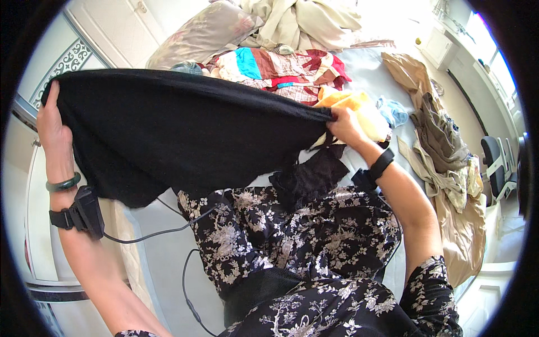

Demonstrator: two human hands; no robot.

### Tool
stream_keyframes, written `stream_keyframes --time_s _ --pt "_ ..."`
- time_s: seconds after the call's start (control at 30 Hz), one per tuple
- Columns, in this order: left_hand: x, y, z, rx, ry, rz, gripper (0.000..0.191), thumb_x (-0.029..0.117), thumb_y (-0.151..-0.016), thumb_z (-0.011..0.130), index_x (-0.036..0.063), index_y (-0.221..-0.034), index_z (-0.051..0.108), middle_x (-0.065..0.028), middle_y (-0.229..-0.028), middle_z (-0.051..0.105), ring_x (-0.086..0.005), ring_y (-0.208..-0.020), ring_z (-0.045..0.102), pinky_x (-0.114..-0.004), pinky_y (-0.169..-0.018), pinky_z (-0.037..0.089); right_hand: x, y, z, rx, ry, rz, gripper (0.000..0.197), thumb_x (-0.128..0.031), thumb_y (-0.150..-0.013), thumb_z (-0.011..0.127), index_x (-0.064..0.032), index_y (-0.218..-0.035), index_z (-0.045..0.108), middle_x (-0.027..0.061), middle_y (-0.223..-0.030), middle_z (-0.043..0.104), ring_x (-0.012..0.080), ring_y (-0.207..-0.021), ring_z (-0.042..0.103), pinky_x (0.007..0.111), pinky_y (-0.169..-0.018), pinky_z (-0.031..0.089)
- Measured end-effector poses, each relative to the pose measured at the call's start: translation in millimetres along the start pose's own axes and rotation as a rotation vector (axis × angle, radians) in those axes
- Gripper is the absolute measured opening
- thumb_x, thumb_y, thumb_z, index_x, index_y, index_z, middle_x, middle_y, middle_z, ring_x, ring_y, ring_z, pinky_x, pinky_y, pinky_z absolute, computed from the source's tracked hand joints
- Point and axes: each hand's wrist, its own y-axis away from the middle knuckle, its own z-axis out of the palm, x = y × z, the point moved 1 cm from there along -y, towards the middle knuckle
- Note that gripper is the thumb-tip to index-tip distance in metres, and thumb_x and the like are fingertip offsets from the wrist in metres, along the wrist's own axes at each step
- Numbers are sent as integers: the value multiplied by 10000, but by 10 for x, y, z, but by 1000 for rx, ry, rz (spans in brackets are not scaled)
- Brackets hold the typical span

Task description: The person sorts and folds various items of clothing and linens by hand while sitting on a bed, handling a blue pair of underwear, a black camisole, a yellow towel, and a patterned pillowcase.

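Observation:
A large piece of black fabric (185, 130) is stretched taut between my two hands, its upper edge running almost straight across the view. My left hand (54, 122) grips its far left corner, thumb upward. At the other end, my right hand (347, 126) pinches the corner in closed fingers. The cloth's lower part hangs loosely over the bed in front of me. By my lap, below the right hand, lies a crumpled black lacy cloth (313, 172); whether it joins the large piece I cannot tell.
Beyond the cloth lie a patterned multicoloured garment (282, 69) and an orange-yellow cloth (358, 109). Light blue fabric (392, 110) is beside them. Tan and olive clothes (442, 139) line the bed's right side. A cable (168, 240) runs from my left wrist device (88, 212). An office chair (497, 164) stands right.

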Motion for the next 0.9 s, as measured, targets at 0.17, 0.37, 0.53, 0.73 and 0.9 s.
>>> stream_keyframes --time_s 0.17,0.37,0.53,0.73,0.9 --pt "-188 -193 -542 57 6 -69 294 115 -849 682 -13 -1102 606 -89 -1083 634 -186 -973 612 -277 -875 489 -746 -168 -627 111 -242 26 145 -37 -842 574 -3 -946 669 51 -734 633 109 -707 560 276 -670 473" --pt "-356 -283 -716 107 26 -111 357 132 -863 669 6 -1179 560 -86 -1160 595 -202 -1043 572 -316 -920 465 -976 -412 -1306 120 -280 -21 163 -59 -898 524 -32 -1004 644 -27 -827 608 57 -772 526 208 -726 425" --pt "-474 -146 -598 19 -30 -155 373 191 -864 675 -9 -1161 571 -98 -1133 612 -205 -1010 591 -322 -912 460 -1106 -333 -1636 253 -223 19 204 -117 -922 495 -75 -1043 654 -79 -684 526 12 -520 397 182 -433 302" --pt "-623 240 -428 -278 -199 -246 360 243 -873 668 -23 -1108 610 -78 -1047 644 -158 -929 602 -268 -852 470 -912 -179 -1788 219 -481 137 196 -138 -922 495 -69 -1046 629 -42 -627 449 39 -468 373 199 -418 293" --pt "-1035 446 -148 -394 -290 -304 291 217 -856 684 -2 -1045 656 -31 -929 666 -114 -802 600 -245 -758 472 -618 -133 -1882 346 -678 315 177 -115 -935 474 -45 -1028 608 -16 -669 486 63 -481 429 203 -423 384"
